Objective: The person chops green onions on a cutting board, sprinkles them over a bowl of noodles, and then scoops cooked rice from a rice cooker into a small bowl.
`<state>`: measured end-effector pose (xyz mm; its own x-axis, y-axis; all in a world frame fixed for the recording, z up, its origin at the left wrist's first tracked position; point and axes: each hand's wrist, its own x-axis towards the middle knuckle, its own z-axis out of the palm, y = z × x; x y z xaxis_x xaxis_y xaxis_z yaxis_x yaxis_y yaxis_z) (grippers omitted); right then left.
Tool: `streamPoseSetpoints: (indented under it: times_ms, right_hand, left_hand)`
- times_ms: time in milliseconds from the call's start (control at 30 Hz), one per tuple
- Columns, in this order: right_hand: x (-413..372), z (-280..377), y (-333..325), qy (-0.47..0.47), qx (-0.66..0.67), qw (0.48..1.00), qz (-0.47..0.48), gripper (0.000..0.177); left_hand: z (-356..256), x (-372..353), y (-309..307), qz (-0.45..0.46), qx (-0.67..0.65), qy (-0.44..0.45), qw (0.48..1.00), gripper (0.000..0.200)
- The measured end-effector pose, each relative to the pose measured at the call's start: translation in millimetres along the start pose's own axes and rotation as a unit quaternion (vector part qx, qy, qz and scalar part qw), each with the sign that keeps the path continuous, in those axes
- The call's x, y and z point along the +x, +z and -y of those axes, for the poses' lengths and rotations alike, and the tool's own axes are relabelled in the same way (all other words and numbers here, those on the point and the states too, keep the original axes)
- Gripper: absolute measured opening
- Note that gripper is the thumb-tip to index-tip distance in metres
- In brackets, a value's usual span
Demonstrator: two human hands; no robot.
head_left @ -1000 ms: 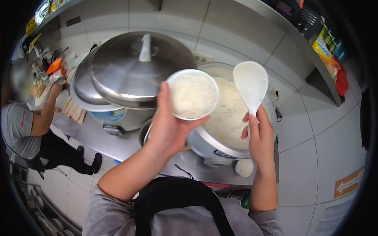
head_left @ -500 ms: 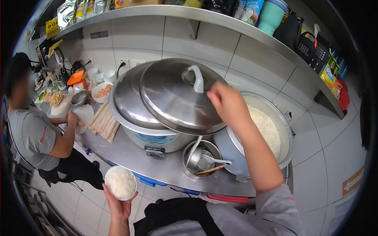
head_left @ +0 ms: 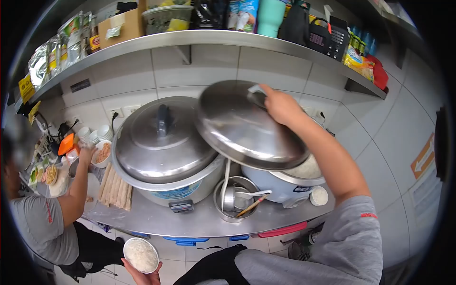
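Observation:
My right hand (head_left: 283, 105) grips the pale handle of a large steel lid (head_left: 251, 130), held tilted above the right-hand rice cooker (head_left: 266, 184). Some cooked rice (head_left: 308, 168) shows under the lid's right edge. In my left hand (head_left: 144, 275), low in front of me, is a white bowl of rice (head_left: 141, 255). The left-hand rice cooker (head_left: 199, 183) is covered by its own lid (head_left: 161, 142) with a dark knob. Between the cookers stands a steel pot (head_left: 232, 216) holding ladles and a wooden-handled utensil.
A small cup of rice (head_left: 318, 195) stands right of the cooker. On the left, rolled wrappers (head_left: 115, 190) and a bowl of pinkish filling (head_left: 101, 154) lie by a co-worker (head_left: 42, 223). A loaded shelf (head_left: 213, 39) runs overhead.
My right hand has taken hold of the lid's handle and lifted it off the left cooker's lid, rightward over the open cooker. The view has shifted; the co-worker's arm now reaches forward.

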<state>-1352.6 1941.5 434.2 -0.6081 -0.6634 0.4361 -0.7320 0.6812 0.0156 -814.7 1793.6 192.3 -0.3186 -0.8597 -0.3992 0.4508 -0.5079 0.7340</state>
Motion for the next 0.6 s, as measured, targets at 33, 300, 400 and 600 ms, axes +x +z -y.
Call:
streamPoseSetpoints:
  times_ms: [33,300,400,600]
  right_hand:
    - [-12.7,-32.4,0.4,0.005,-0.022,1.0,0.003,0.055]
    - [-84.9,-161.2,27.3,0.099,-0.065,0.985,0.123,0.056]
    - [-77.3,-156.5,36.3,0.1,-0.046,0.986,0.122,0.055]
    - [-78.5,-161.6,52.0,0.085,-0.007,0.992,0.09,0.057]
  left_hand:
    - [3.4,1.3,7.3,0.005,0.002,-0.005,1.0,0.077]
    - [53.5,-9.6,82.7,0.083,0.005,-0.057,0.995,0.075]
    - [72.2,-15.6,116.1,0.095,0.01,-0.059,0.994,0.073]
    - [109.1,-30.3,162.7,0.135,0.02,-0.059,0.989,0.074]
